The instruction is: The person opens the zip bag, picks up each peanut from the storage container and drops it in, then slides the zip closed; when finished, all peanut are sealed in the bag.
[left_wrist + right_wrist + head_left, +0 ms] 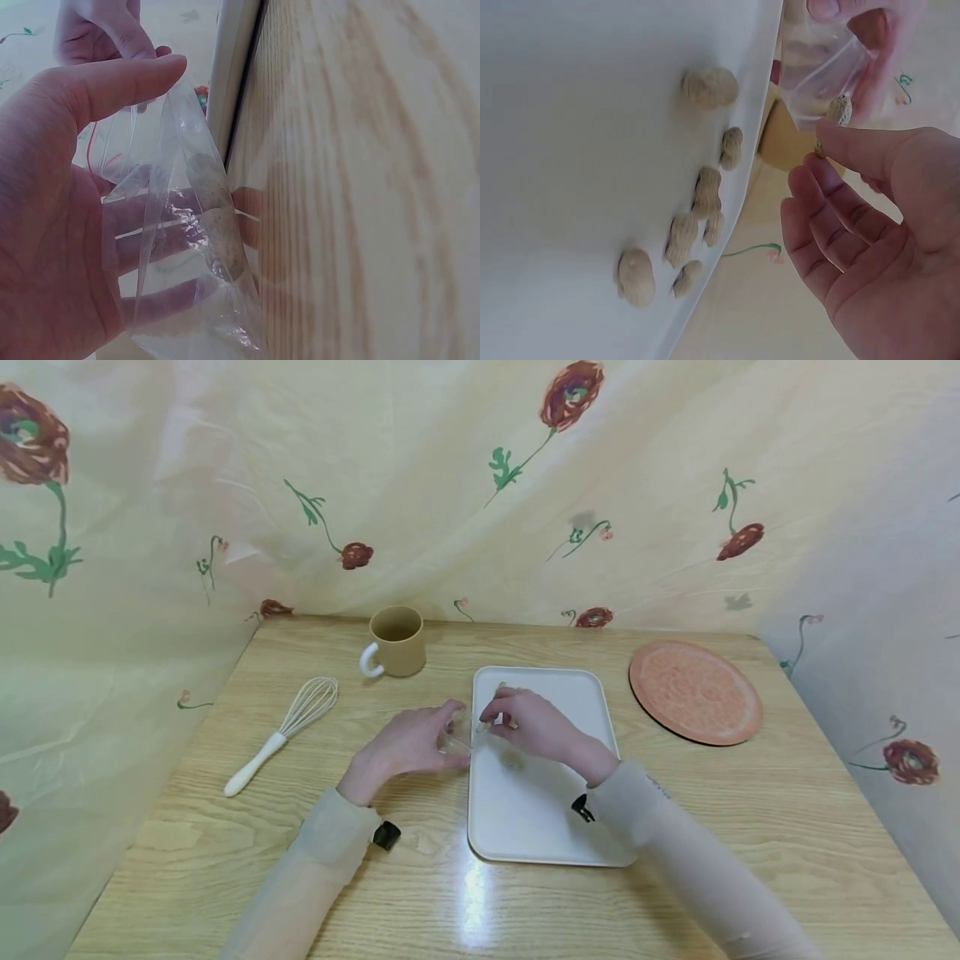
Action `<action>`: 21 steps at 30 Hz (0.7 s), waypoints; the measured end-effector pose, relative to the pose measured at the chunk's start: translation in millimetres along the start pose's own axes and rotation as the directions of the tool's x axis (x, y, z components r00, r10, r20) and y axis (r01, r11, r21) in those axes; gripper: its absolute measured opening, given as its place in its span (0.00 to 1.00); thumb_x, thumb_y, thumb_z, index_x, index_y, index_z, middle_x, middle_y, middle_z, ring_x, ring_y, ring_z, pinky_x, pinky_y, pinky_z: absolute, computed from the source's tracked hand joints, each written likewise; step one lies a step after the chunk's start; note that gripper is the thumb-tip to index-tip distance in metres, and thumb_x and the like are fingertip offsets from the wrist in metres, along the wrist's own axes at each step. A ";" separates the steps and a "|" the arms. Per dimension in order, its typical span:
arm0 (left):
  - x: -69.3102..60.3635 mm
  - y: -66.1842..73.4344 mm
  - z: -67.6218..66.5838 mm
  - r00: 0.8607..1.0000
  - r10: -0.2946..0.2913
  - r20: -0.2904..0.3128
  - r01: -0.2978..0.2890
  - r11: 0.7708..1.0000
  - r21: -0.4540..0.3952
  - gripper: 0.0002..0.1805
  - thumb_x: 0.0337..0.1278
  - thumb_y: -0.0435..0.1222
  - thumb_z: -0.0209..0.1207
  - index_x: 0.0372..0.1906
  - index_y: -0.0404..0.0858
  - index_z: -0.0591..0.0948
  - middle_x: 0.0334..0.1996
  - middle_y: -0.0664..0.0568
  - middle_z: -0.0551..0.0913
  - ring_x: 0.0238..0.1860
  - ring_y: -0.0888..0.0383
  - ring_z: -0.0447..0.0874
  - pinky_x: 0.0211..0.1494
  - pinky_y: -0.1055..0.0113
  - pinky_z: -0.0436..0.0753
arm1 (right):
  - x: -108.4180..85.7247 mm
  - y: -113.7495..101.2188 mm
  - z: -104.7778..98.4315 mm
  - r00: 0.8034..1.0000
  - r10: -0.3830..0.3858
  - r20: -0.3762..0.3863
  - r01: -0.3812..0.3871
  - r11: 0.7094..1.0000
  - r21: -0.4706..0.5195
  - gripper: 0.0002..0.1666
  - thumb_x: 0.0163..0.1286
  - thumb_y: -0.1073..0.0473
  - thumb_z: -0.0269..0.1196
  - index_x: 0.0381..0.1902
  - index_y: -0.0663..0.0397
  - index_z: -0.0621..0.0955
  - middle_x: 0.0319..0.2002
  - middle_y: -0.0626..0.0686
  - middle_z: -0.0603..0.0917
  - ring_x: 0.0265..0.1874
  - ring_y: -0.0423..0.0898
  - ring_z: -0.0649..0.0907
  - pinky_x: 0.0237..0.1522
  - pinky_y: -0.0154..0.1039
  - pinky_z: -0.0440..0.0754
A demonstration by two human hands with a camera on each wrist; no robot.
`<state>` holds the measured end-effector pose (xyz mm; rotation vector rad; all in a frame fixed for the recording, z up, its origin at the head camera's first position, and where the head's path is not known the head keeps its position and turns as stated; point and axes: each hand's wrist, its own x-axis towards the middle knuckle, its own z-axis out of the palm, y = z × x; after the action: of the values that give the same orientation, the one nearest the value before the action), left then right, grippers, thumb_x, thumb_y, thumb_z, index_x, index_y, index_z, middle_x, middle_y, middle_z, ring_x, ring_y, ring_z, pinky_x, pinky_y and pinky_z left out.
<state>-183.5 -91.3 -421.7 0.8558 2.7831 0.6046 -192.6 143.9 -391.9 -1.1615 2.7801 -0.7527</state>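
Observation:
A clear plastic bag [169, 247] with peanuts [217, 225] inside is held by my left hand [412, 743], the fingers curved round it, beside the tray's left edge. My right hand [536, 722] is over the white tray [547, 810]; in the right wrist view its thumb and index finger pinch a peanut [839, 110] close to the bag's mouth. Several peanuts [681, 240] lie on the tray along its edge in that view; in the head view my right hand and forearm hide most of them.
A tan mug [405, 652] with a white handle stands behind my left hand. To the left lies a whisk [276, 743] with a white handle. A round pinkish-orange board [696, 692] lies right of the tray. Floral cloth hangs behind the wooden table [405, 893].

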 end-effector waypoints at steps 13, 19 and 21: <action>-0.9 0.5 0.1 1.000 0.009 -0.006 -0.009 1.000 0.004 0.43 0.53 0.59 0.66 0.70 0.43 0.67 0.44 0.52 0.84 0.38 0.57 0.81 0.43 0.58 0.80 | 1.4 -5.6 8.3 0.999 0.034 0.032 -0.033 0.999 -0.018 0.14 0.64 0.69 0.69 0.48 0.60 0.86 0.42 0.53 0.84 0.35 0.43 0.81 0.39 0.36 0.80; -1.1 0.7 -0.6 1.000 0.008 -0.009 -0.008 1.000 0.003 0.43 0.53 0.59 0.66 0.70 0.43 0.68 0.46 0.52 0.84 0.41 0.55 0.83 0.45 0.57 0.80 | 0.9 -4.9 9.2 0.999 0.032 0.036 -0.032 0.999 -0.012 0.13 0.64 0.69 0.68 0.48 0.60 0.86 0.43 0.54 0.84 0.35 0.43 0.81 0.39 0.36 0.80; -1.1 1.0 -0.8 1.000 0.007 -0.007 -0.007 1.000 0.005 0.43 0.53 0.59 0.66 0.70 0.43 0.68 0.46 0.52 0.84 0.41 0.55 0.83 0.45 0.57 0.80 | -0.1 -4.4 8.2 0.999 0.040 0.033 -0.039 0.999 -0.008 0.13 0.65 0.68 0.68 0.47 0.60 0.86 0.43 0.54 0.84 0.35 0.43 0.81 0.39 0.36 0.80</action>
<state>-182.3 -91.4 -420.5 0.8672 2.7901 0.6031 -187.9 138.0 -397.1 -1.1062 2.7727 -0.7135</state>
